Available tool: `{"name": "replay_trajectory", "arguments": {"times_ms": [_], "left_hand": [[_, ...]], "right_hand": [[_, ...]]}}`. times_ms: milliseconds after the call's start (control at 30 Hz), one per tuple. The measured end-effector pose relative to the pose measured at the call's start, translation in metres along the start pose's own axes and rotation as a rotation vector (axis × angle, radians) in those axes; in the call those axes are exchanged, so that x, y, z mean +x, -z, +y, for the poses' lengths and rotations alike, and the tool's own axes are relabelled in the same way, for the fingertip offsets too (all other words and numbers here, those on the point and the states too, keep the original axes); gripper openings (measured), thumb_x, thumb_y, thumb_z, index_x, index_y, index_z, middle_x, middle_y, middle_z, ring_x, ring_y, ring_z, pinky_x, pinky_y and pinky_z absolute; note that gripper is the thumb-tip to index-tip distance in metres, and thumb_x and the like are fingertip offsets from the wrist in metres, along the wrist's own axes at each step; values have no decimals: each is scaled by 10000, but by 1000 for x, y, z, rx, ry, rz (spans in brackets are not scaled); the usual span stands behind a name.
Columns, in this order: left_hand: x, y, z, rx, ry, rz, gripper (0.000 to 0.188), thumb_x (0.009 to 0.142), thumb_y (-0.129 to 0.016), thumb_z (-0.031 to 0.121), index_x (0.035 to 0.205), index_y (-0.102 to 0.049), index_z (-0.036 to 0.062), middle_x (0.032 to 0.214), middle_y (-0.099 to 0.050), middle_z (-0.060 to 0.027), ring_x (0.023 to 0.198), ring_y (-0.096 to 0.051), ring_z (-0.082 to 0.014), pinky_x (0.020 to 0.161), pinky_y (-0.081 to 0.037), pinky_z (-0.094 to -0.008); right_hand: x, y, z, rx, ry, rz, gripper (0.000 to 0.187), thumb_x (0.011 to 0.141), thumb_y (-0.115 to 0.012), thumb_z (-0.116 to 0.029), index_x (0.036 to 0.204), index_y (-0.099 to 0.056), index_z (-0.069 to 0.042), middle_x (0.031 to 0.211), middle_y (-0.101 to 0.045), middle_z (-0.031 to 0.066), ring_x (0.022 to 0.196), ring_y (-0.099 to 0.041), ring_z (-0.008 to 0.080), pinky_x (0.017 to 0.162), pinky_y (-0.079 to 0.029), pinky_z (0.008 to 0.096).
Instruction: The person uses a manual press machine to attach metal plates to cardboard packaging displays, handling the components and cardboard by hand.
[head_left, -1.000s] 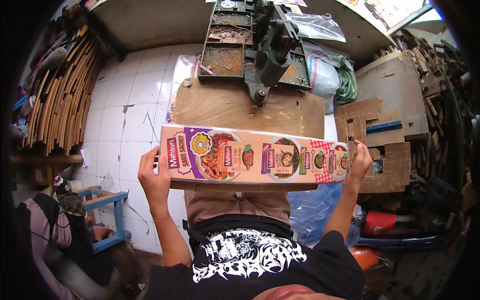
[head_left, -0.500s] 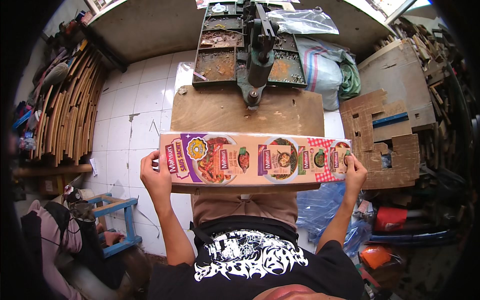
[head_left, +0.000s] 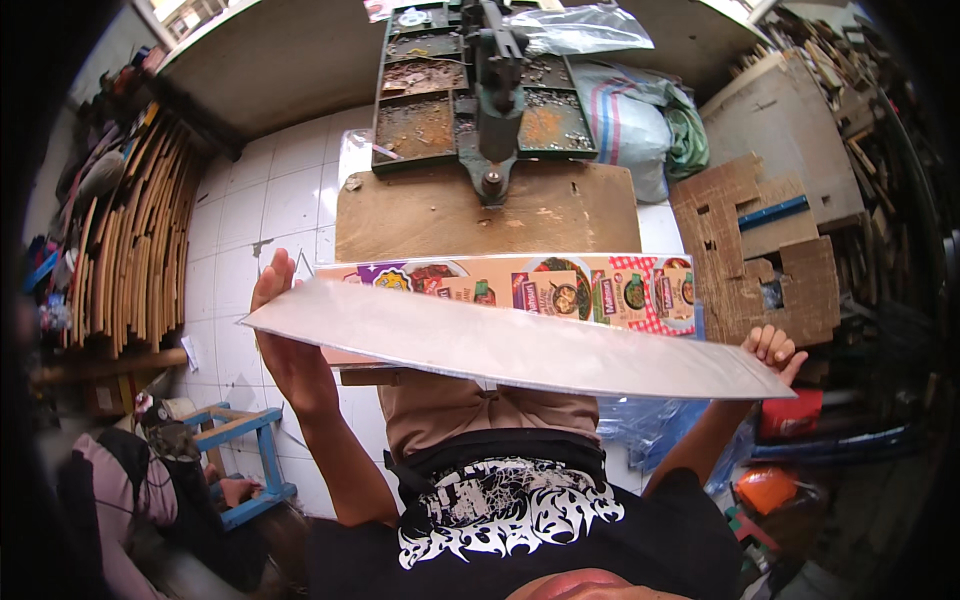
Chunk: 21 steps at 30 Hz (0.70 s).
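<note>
Held between my two hands is a long, narrow panel (head_left: 500, 338) with a plain whitish-grey face turned up, tilted so its right end sits lower. My left hand (head_left: 298, 365) supports the left end, fingers stretched up beyond the edge. Around the right end my right hand (head_left: 771, 348) has its fingers curled over the edge. Beneath it lies a printed panel (head_left: 510, 285) with food pictures and a red checked pattern, partly covered. That one rests on the wooden board (head_left: 440, 215) in front of a dark metal hand press (head_left: 497, 130).
Behind the press sits a compartmented metal tray (head_left: 420, 127) with small metal bits. Plastic sacks (head_left: 630, 120) and cut brown boards (head_left: 790, 270) are at right. Stacked wooden strips (head_left: 145, 230) and a blue-framed stool (head_left: 268, 455) stand at left, beside a seated person's leg (head_left: 125, 475).
Both hands have left the printed panel's ends and now hold a plain-faced panel above it. The left hand has shifted left, the right hand outward to the right. The view has moved slightly.
</note>
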<state>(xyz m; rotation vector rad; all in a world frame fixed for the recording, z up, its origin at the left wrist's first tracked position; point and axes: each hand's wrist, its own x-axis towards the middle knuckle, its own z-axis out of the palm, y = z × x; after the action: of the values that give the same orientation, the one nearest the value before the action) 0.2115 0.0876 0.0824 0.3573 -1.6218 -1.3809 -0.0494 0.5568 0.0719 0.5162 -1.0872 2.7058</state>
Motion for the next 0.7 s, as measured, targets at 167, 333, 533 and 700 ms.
{"name": "replay_trajectory", "arguments": {"times_ms": [167,333,533,700], "left_hand": [[-6,-22,8,-612,284,-8,584,971,-469,539,1361,-370,116,1545,-223,-269,1383,-356,-404,1083,-408,-525],[-10,-24,3,-572,526,239,457,825,-469,58,1267,-458,171,1247,-507,-167,1183,-530,-344,1020,-458,-488],[-15,-54,2,-671,499,81,450,738,-478,-4,1167,-423,117,1116,-494,-160,1061,-579,-325,920,-537,-447],[-33,-87,-14,-702,543,60,477,698,-497,-28,1157,-425,81,1096,-504,-153,1070,-568,-323,953,-502,-417]], "right_hand": [[-1,33,-6,193,-84,-259,523,1024,-434,-445,608,-399,-130,583,-292,-16,566,-245,123,556,-245,289],[-21,41,-28,-135,-449,-146,501,1029,-457,-383,627,-461,-85,586,-340,-17,546,-297,98,522,-249,269],[-21,4,-4,-789,-757,-225,347,1020,-499,-275,908,-658,12,691,-472,-12,643,-433,81,610,-357,227],[-37,-53,40,-1057,-558,-623,321,1002,-541,-251,1030,-686,34,780,-598,15,695,-512,106,647,-421,252]]}}
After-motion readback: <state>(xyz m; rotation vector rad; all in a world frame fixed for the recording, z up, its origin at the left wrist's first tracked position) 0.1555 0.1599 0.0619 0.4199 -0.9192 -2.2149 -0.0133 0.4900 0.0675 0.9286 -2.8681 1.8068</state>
